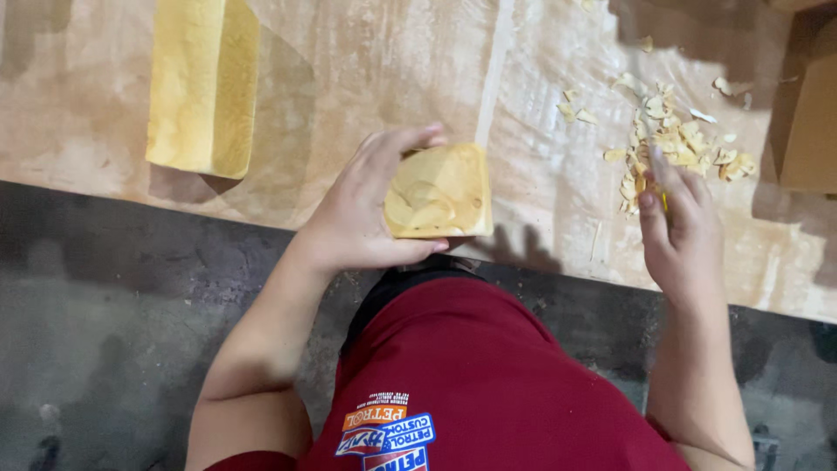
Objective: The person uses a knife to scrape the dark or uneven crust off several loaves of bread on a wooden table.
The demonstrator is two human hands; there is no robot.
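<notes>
A red shirt with a coloured print near its hem fills the near middle of the view, with both bare forearms reaching out from it over a dark grey floor.

The left hand grips a small pale yellow block at the near edge of a light wooden board. Its fingers curl over the block's far left corner and its thumb presses along the near edge, so the block is clamped between them. The upper face of the block shows a hollowed, carved shape with curved ridges.

The right hand is well to the right of the block and apart from it, over the board. Its fingers are drawn together around a thin tool, of which only a short yellowish bit shows beside the thumb; what kind of tool it is cannot be told. The fingertips point far, toward a heap of pale shavings scattered just beyond them.

On the far left of the board lies a longer yellow block, uncarved and well apart from both hands. At the far right edge stands a brown box, partly in shadow.
</notes>
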